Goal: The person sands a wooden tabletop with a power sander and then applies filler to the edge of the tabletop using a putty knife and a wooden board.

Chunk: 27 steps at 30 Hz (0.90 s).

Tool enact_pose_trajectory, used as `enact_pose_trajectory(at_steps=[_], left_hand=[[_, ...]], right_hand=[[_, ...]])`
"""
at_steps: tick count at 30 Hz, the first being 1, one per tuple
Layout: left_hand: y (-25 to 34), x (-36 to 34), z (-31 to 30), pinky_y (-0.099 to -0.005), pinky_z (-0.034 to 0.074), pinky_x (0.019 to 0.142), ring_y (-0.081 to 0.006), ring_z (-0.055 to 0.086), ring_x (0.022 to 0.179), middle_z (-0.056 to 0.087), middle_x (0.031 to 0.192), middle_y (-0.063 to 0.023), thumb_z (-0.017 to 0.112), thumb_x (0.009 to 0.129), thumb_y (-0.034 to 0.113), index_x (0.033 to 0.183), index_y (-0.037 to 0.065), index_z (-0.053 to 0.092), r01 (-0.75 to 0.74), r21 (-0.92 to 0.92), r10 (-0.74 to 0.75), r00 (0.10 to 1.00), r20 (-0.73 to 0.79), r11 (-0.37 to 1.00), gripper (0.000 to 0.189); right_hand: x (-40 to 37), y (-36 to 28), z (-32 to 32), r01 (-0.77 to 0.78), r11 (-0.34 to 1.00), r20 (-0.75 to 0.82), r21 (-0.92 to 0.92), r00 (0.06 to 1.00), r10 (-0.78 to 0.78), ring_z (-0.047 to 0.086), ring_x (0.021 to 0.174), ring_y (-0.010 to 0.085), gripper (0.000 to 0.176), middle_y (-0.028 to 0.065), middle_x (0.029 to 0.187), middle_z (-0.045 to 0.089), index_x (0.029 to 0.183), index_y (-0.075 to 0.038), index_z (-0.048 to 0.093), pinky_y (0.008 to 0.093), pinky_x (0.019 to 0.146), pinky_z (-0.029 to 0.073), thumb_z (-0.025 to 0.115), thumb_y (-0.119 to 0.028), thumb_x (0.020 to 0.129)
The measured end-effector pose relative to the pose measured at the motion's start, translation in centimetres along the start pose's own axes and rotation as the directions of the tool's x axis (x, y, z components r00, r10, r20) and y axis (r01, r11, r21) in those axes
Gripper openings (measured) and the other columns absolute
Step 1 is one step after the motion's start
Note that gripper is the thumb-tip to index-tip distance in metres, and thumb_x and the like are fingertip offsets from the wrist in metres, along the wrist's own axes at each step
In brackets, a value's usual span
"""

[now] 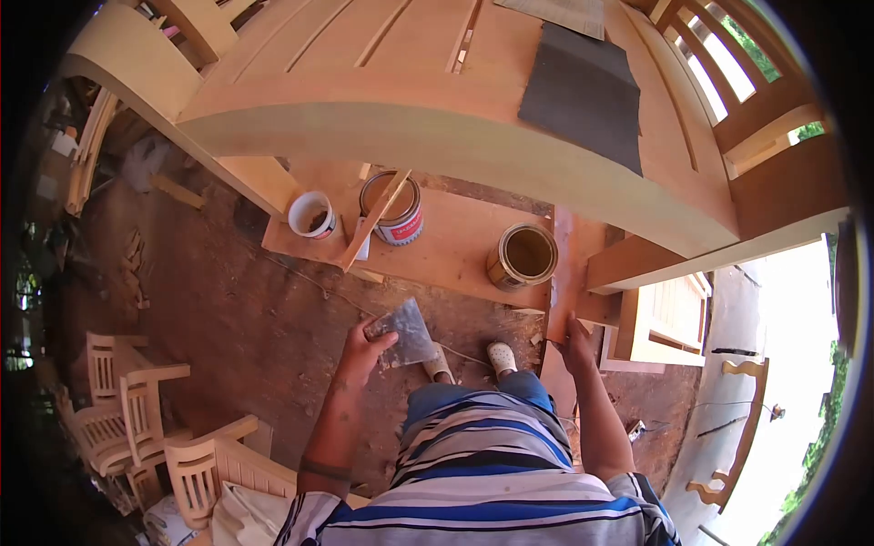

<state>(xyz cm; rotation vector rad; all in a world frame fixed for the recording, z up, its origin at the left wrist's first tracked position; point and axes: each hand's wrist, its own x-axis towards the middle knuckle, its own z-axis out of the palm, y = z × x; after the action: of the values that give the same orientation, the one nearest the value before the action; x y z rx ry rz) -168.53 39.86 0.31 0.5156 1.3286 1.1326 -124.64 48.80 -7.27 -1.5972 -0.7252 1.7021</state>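
In the head view, the left hand (364,344) is closed on a grey sheet (407,331), pinching one corner between thumb and fingers. The sheet looks like a worn piece of sandpaper, though it could be a scraper blade. It hangs free above the dirt floor (255,309), just in front of the knees, with most of its face left clear of the grip.

The right hand (574,344) lies against the foot of a reddish wooden leg (564,264) of the big unfinished bench (391,118), apparently to steady it. I cannot tell whether the fingers wrap round the leg or only press on it.

A dark sandpaper sheet (583,91) is draped over the curved edge of the bench, lying flat and within reach. Below, a low board (446,259) serves as a shelf off the dusty ground. On it are a white cup (311,215), a red-and-white can (393,211) with a stir stick (375,220) leaning across its mouth, and an open brass-coloured can (523,257) nearest the leg. Bare wooden chairs (137,414) are stacked well apart at the lower left.
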Motion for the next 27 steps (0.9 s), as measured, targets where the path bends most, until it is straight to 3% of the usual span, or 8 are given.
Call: enact_pose_trajectory(at_steps=[1,6,9,12,14,17,20,27], left_hand=[[0.7,1.3,-1.4,-0.0305,0.051,0.084,-0.0128,0.064,0.093,0.068,0.104,-0.0062,0.073,0.083,0.004,0.116,-0.002,0.061,-0.043,0.193,0.050,0.998,-0.034,0.980,0.036],[4.1,9.4,-5.3,-0.0307,0.051,0.081,-0.0150,0.064,0.089,0.069,0.101,-0.0050,0.076,0.083,0.009,0.114,-0.001,0.063,-0.200,0.456,0.257,0.964,-0.067,0.867,0.035],[4.0,13.7,-5.6,-0.0335,0.052,0.081,-0.0227,0.068,0.091,0.071,0.100,-0.0103,0.079,0.081,0.013,0.114,-0.002,0.062,-0.389,0.654,0.557,0.829,-0.060,0.649,0.041],[2.5,17.9,-7.5,-0.0368,0.053,0.083,-0.0300,0.069,0.095,0.071,0.099,-0.0164,0.082,0.075,0.015,0.113,-0.002,0.064,-0.435,0.742,0.626,0.780,0.027,0.510,0.045],[2.7,18.4,-7.2,-0.0400,0.053,0.082,-0.0331,0.069,0.095,0.071,0.098,-0.0181,0.084,0.071,0.017,0.108,0.001,0.067,-0.318,0.840,0.527,0.849,0.046,0.440,0.044],[2.3,18.2,-5.7,-0.0446,0.053,0.081,-0.0352,0.069,0.091,0.071,0.094,-0.0172,0.085,0.068,0.020,0.102,0.001,0.068,-0.166,0.881,0.522,0.847,-0.104,0.444,0.042],[-1.9,24.3,-10.6,-0.0376,0.050,0.087,-0.0229,0.065,0.097,0.070,0.105,-0.0086,0.080,0.074,0.008,0.117,0.000,0.064,-0.055,0.878,0.443,0.877,-0.185,0.475,0.047],[0.0,22.8,-8.5,-0.0332,0.047,0.092,-0.0172,0.061,0.104,0.067,0.112,-0.0045,0.076,0.077,-0.002,0.118,0.003,0.063,-0.194,0.480,0.273,0.957,-0.099,0.855,0.043]], right_hand=[[-0.5,0.2,0.3,0.005,1.000,-0.049,0.009,0.999,-0.004,0.058,0.100,0.0143,0.051,0.0045,0.113,0.062,0.127,-0.005,0.055,0.0310,0.081,0.050,0.045,-0.049,0.103],[-3.2,2.0,-0.1,0.216,0.975,-0.023,0.051,0.976,-0.215,0.057,0.098,0.0107,0.037,0.0030,0.108,0.063,0.118,-0.006,0.058,0.0273,0.083,0.047,0.050,-0.039,0.104],[-5.9,2.8,0.4,0.234,0.969,-0.054,0.081,0.972,-0.230,0.051,0.086,0.0067,0.025,-0.0019,0.093,0.057,0.106,-0.008,0.058,0.0252,0.075,0.043,0.052,-0.032,0.104],[-10.6,2.0,2.2,0.229,0.972,-0.101,0.051,0.970,-0.223,0.042,0.072,0.0034,0.022,-0.0077,0.081,0.050,0.101,-0.010,0.058,0.0218,0.065,0.036,0.053,-0.032,0.103],[-11.9,3.9,1.6,0.188,0.982,-0.138,-0.026,0.972,-0.190,0.042,0.071,0.0034,0.022,-0.0081,0.082,0.049,0.100,-0.011,0.058,0.0215,0.064,0.035,0.055,-0.033,0.103],[-14.1,5.0,2.0,0.145,0.989,-0.123,0.023,0.982,-0.141,0.043,0.074,0.0036,0.022,-0.0076,0.083,0.051,0.100,-0.011,0.058,0.0211,0.067,0.036,0.055,-0.033,0.102],[-14.5,6.9,2.0,0.175,0.984,-0.132,0.026,0.977,-0.170,0.043,0.074,0.0033,0.022,-0.0072,0.083,0.051,0.099,-0.011,0.058,0.0206,0.067,0.036,0.055,-0.032,0.103],[-12.7,8.1,1.4,0.094,0.992,-0.072,0.086,0.993,-0.088,0.052,0.077,0.0054,0.023,-0.0043,0.088,0.058,0.106,-0.008,0.058,0.0232,0.071,0.044,0.055,-0.030,0.103]])
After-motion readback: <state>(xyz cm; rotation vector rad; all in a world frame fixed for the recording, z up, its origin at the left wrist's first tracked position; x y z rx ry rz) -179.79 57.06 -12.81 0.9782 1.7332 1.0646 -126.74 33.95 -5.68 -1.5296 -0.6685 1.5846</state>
